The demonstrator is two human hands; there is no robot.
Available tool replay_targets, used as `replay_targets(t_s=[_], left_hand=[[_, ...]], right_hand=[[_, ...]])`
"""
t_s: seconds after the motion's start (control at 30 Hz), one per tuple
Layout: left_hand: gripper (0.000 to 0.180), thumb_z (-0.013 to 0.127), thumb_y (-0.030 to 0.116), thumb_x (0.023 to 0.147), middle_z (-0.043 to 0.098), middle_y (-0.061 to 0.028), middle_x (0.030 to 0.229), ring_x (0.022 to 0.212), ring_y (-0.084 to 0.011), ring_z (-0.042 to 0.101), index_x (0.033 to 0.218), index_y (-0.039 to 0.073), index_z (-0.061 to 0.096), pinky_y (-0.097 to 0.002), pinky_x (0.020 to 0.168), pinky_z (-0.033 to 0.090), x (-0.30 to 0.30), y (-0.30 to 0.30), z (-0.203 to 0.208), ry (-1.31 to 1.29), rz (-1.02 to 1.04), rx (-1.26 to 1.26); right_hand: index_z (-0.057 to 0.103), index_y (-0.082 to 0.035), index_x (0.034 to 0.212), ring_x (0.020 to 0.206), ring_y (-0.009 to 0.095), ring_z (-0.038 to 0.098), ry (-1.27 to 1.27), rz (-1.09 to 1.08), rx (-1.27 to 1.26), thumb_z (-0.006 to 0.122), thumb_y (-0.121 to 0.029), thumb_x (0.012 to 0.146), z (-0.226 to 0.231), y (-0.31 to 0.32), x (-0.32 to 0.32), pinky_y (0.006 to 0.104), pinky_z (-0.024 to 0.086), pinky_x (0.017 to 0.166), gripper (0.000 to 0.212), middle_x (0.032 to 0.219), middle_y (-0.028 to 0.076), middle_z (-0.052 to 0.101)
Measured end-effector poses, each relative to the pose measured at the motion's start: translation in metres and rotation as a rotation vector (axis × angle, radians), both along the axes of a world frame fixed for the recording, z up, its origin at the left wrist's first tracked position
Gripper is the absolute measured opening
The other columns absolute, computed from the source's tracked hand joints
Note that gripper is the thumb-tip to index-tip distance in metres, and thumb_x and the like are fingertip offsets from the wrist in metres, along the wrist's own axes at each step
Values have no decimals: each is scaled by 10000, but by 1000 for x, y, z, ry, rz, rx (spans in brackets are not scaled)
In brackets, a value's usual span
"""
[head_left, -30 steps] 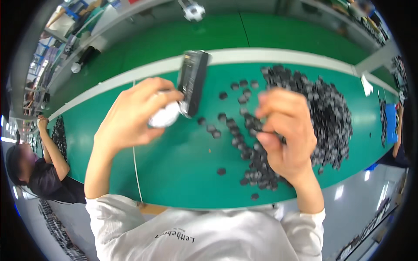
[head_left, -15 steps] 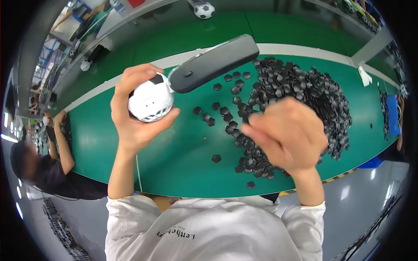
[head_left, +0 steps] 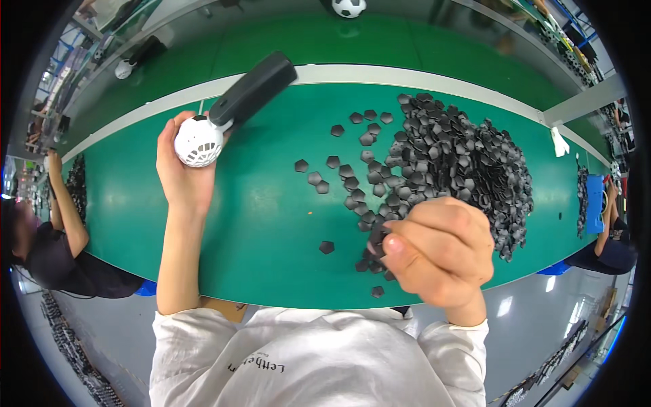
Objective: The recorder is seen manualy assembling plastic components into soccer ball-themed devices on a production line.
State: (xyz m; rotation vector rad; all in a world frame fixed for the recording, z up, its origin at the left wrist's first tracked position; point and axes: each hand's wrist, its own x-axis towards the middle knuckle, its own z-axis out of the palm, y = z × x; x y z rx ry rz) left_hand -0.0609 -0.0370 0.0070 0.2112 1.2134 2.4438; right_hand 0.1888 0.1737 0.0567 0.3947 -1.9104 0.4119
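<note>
My left hand (head_left: pixel 186 183) is wrapped round a white ball-shaped device (head_left: pixel 198 144), which has dark patches and a slotted grille on its near side. A long black rectangular body (head_left: pixel 252 88) joins the ball at a white hinge and sticks out to the upper right. My right hand (head_left: pixel 441 254) is closed in a pinch over the near edge of a pile of parts, with a black pentagon piece (head_left: pixel 378 237) between thumb and fingers. The heaped black pentagon pieces (head_left: pixel 468 163) lie on the green table, and several loose ones spread left of the heap.
The green tabletop (head_left: pixel 264 224) ends at a pale raised strip (head_left: pixel 380 73) along its far side. Beyond it, another white-and-black ball (head_left: pixel 349 7) sits on a green surface. Co-workers (head_left: pixel 51 237) are seated at both sides, the right one by a blue bin (head_left: pixel 595 203).
My left hand has shifted left with the device, whose black body now tilts more steeply. My right hand has come lower and nearer, and a black pentagon piece now shows in its fingertips.
</note>
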Motion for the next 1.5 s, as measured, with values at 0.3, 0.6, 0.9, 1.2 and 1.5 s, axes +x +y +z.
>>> replay_targets(t_s=[0.3, 0.6, 0.9, 1.2, 1.5], left_hand=[[371, 706, 238, 893, 661, -101, 1282, 1274, -280, 565, 1219, 74, 640, -481, 1125, 398, 4, 29, 5, 905, 35, -669], [467, 753, 320, 855, 678, -197, 1123, 958, -245, 657, 1263, 108, 675, -368, 804, 516, 30, 9, 13, 1347, 130, -1166], [870, 770, 174, 801, 717, -132, 891, 880, -188, 688, 1565, 70, 366, -325, 880, 503, 63, 13, 15, 621, -134, -1092], [1052, 826, 164, 671, 568, -264, 1203, 939, -456, 651, 1584, 87, 308, -509, 823, 548, 44, 35, 48, 1276, -157, -1770], [874, 833, 249, 638, 736, -220, 1042, 941, -352, 715, 1411, -33, 538, -416, 891, 546, 10, 20, 54, 1053, -635, -1577]], right_hand=[[628, -17, 775, 614, 202, 623, -87, -32, -68, 793, 55, 684, -7, 5, -15, 276, 498, 489, 202, 724, 54, 631], [630, -15, 720, 562, 202, 574, -48, -62, -164, 807, 71, 617, -15, 10, -20, 279, 452, 463, 222, 660, 54, 592], [634, -39, 761, 583, 206, 575, -133, -64, -161, 815, 17, 679, -18, 11, -19, 311, 441, 477, 207, 690, 41, 582], [627, -59, 822, 657, 218, 624, -188, -72, -193, 773, -45, 789, -25, 16, -20, 332, 494, 539, 150, 723, 47, 599], [590, -72, 843, 671, 208, 618, -157, -97, -202, 755, -62, 803, -23, 19, -14, 343, 485, 531, 171, 716, 38, 583]])
